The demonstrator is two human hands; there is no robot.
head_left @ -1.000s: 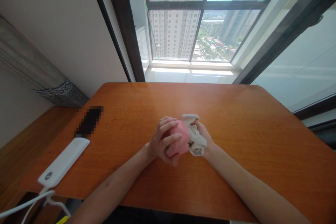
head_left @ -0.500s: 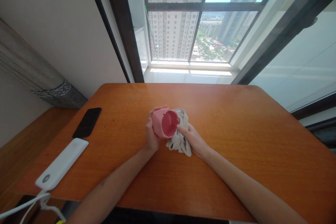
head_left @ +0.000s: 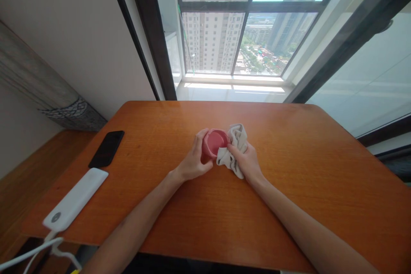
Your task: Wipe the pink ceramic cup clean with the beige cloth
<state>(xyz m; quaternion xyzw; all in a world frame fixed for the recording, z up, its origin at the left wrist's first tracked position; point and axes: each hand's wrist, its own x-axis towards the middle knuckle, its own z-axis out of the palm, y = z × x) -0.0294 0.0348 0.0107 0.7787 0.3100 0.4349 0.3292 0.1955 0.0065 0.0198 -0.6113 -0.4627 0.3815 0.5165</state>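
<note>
A pink cup (head_left: 214,141) stands upright near the middle of the wooden table (head_left: 308,171), its opening facing up. My left hand (head_left: 195,160) wraps round the cup's left side. My right hand (head_left: 245,160) grips a crumpled grey-white cloth (head_left: 233,145), which lies against the cup's right rim.
A black phone (head_left: 107,148) lies at the table's left. In front of it a white power bank (head_left: 77,199) sits by the left front corner, with a white cable (head_left: 30,254) hanging off the edge. Large windows rise behind the table's far edge.
The cup was held on its side above the table with the cloth against it. It has turned upright and now rests on the table. Both hands moved slightly away from me.
</note>
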